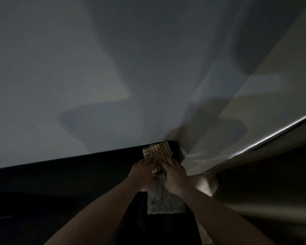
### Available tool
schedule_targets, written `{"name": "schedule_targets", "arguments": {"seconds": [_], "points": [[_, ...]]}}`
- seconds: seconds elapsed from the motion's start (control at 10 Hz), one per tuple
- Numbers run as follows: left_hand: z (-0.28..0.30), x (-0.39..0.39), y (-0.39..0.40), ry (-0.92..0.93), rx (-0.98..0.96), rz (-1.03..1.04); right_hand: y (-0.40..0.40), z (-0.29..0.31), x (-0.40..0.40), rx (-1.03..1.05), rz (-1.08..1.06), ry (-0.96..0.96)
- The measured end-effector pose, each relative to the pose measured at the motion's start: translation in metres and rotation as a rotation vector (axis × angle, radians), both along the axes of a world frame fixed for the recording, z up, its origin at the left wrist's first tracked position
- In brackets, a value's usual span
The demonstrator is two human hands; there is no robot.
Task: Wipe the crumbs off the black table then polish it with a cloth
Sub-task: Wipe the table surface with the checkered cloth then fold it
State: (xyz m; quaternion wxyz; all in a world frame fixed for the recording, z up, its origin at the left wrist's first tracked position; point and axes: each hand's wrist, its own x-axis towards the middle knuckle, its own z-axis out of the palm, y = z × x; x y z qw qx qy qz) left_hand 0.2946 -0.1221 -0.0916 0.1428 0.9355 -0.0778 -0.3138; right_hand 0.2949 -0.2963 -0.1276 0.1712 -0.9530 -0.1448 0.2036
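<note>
A dim pale wall (78, 68) rises behind the glossy black table (60, 174), whose far right corner holds the work. There a soft yellow-checked cloth (157, 152) lies flat, with a grey textured cloth (163, 200) trailing toward the person. The left hand (143, 174) and right hand (175, 175) press on the checked cloth, fingers mostly extended. Light and limp, it likely bunches unless pinned by a flat palm. Crumbs cannot be made out.

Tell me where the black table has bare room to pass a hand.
Bare room: the dark black table top left of the left hand, along the pale wall. Crowded: the far right corner, where both hands, the right hand included, press the yellow checked cloth, a grey textured cloth just nearer.
</note>
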Motion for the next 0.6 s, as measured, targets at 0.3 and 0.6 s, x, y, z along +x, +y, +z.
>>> {"name": "schedule_targets", "arguments": {"seconds": [0.3,0.6], "points": [[0.012,-0.022,0.016,0.007,0.066,-0.087,-0.005,0.005,-0.01,-0.068,0.036,-0.11],[0.113,-0.089,0.055,-0.347,-0.326,0.197,-0.005,0.109,-0.054,0.313,-0.119,0.055]]}}
